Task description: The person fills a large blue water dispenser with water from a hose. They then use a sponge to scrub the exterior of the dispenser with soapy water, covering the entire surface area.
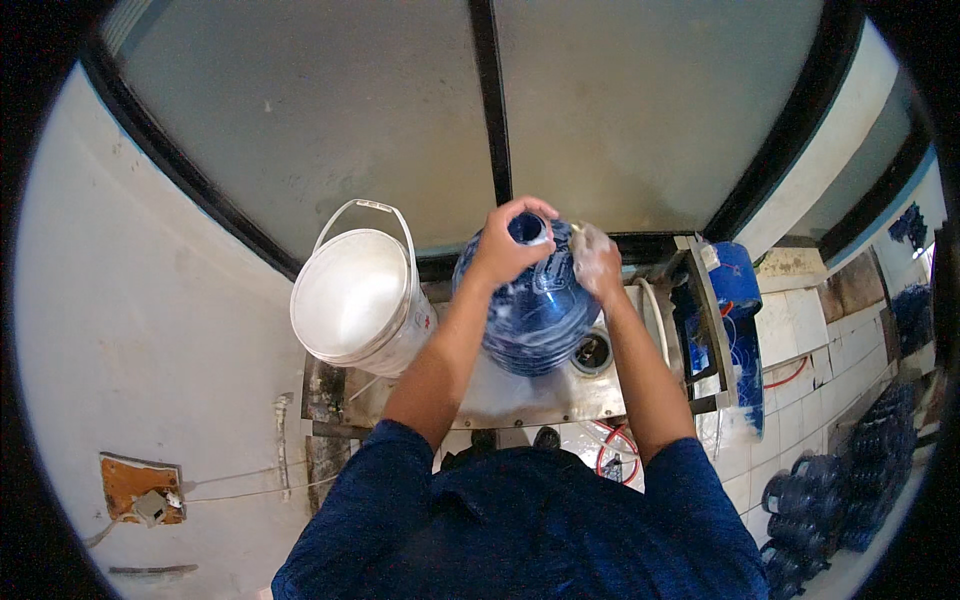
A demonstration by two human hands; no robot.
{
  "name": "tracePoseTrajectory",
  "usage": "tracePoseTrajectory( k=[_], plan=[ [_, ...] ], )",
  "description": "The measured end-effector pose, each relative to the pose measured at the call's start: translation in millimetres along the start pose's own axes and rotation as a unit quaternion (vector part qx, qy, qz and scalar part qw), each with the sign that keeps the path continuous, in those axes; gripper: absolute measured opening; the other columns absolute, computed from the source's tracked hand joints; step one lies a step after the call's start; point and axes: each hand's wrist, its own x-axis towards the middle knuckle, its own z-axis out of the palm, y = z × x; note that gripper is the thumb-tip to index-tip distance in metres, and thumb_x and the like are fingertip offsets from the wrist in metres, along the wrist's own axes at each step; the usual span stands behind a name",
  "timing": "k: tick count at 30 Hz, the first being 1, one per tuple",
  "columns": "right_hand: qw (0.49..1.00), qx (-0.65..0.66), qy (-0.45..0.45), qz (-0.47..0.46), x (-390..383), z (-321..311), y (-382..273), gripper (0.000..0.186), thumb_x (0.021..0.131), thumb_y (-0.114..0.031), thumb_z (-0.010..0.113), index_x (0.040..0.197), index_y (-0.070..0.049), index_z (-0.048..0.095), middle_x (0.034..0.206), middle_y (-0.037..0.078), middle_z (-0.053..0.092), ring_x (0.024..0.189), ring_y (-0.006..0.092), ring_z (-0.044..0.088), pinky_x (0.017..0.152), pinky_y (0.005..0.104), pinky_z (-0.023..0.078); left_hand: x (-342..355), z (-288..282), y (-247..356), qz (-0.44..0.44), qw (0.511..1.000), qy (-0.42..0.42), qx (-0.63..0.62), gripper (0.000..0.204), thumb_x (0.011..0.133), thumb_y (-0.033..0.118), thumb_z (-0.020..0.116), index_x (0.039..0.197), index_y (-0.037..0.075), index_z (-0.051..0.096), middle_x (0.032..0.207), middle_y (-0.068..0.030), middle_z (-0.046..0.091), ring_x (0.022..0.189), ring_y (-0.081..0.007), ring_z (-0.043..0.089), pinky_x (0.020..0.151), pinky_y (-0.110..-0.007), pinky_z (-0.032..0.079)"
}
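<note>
Inside the bench's [480, 398] front edge, your left hand [497, 250] curls round the blue bottle's [540, 318] neck, your right hand's [598, 264] hold unclear.

Left hand [499, 247] around the neck of a blue jug [537, 325], foamy right hand [597, 264] apparently against its shoulder

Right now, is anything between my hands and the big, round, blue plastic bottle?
Nothing visible blocks your left hand, curled around the neck of the blue bottle. Your right hand, at the bottle's right side, is partly covered in whitish suds or cloth; I can't tell which. The white plastic bucket stands left, not between.
</note>
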Motion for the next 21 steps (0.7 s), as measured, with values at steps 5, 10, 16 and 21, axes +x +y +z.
tracePoseTrajectory(
  k=[5, 10, 16, 21],
  plan=[
    [0.986, -0.061, 0.030, -0.153, -32, 15, -63, 0.040, 0.101, -0.018, 0.048, 0.132, 0.004, 0.059, 0.131, 0.028, 0.063, 0.126, 0.0444, 0.056, 0.112, 0.0525, 0.040, 9, 15, -22, 0.029, 0.959, 0.247, 0.138, 0.038, 0.072, 0.007, 0.082, 0.107, 0.004, 0.066, 0.090, -0.0070, 0.072, 0.085, -0.0191, 0.069, 0.084, -0.033, 0.053],
    [0.979, -0.043, -0.024, -0.200, -95, 1, -71, 0.058, 0.090, -0.013, 0.061, 0.145, 0.001, 0.050, 0.151, 0.035, 0.041, 0.139, 0.0519, 0.042, 0.118, 0.0555, 0.032, -17, 20, -1, -0.004, 0.933, 0.334, 0.134, 0.032, 0.071, 0.004, 0.079, 0.100, 0.005, 0.065, 0.086, -0.0048, 0.069, 0.082, -0.0159, 0.067, 0.081, -0.032, 0.053],
    [0.997, -0.009, -0.067, -0.047, 5, 2, -5, 0.047, 0.096, -0.022, 0.060, 0.136, 0.001, 0.057, 0.137, 0.036, 0.054, 0.128, 0.0511, 0.051, 0.109, 0.0548, 0.041, -3, -13, -5, -0.016, 0.990, -0.091, -0.103, 0.036, 0.071, -0.001, 0.078, 0.104, 0.003, 0.066, 0.084, -0.0041, 0.069, 0.084, -0.0105, 0.065, 0.082, -0.028, 0.052],
    [0.988, 0.020, -0.006, -0.154, -27, 9, -44, 0.044, 0.098, -0.017, 0.056, 0.135, 0.006, 0.055, 0.138, 0.031, 0.055, 0.130, 0.0472, 0.051, 0.111, 0.0546, 0.038, -3, -3, -2, -0.043, 0.994, 0.094, 0.044, 0.039, 0.070, 0.008, 0.083, 0.105, 0.002, 0.066, 0.087, -0.0068, 0.071, 0.084, -0.0163, 0.068, 0.080, -0.031, 0.053]
  ],
)
